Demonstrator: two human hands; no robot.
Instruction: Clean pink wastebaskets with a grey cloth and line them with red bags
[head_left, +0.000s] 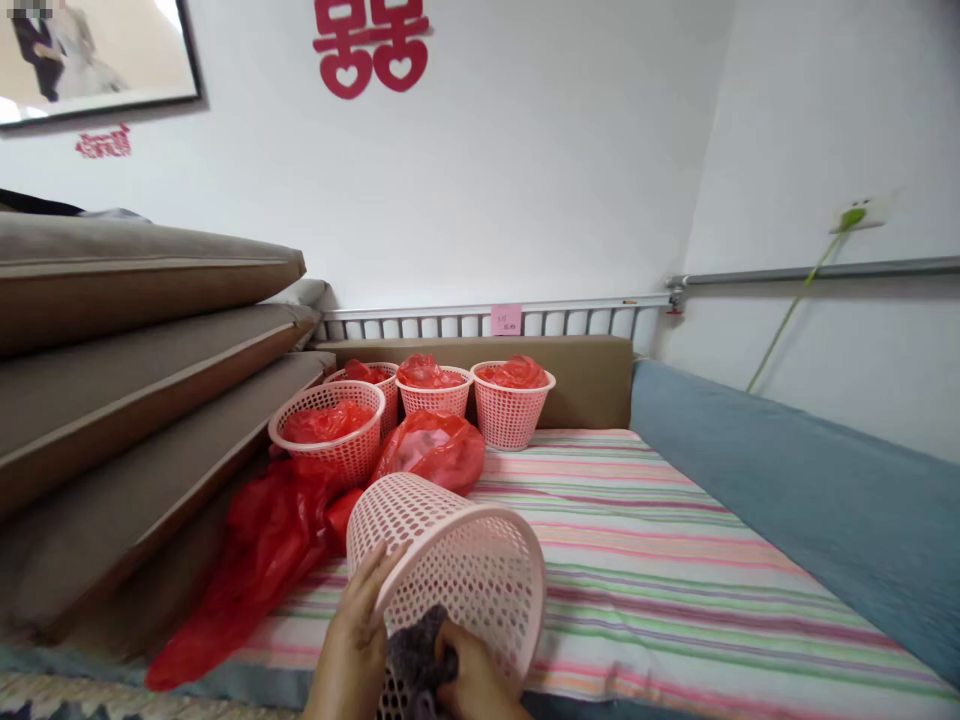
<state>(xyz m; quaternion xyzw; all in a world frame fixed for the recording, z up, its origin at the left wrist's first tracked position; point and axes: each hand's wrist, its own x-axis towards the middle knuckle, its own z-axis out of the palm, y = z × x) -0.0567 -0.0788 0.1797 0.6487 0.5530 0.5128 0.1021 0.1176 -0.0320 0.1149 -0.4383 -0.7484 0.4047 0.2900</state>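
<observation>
A pale pink perforated plastic basket (491, 575) lies tilted on its side, its mouth facing me. My left hand (356, 635) holds the basket by its left side near the rim. Inside the mouth, my right hand (472, 670) is closed on a dark grey cloth (416, 645), pressed against the basket's lower inner wall. Just behind the basket sits an open red plastic bag (457, 455) with something pale pink in it. Another red plastic bag (262, 545) lies crumpled to the left.
Several pink baskets lined with red bags stand behind, among them one basket (510, 415) at the right and one (349, 455) at the left. Large grey-brown cushions (142, 350) are stacked at left. A striped sheet (637, 560) covers the surface; a blue backrest (787, 480) borders it.
</observation>
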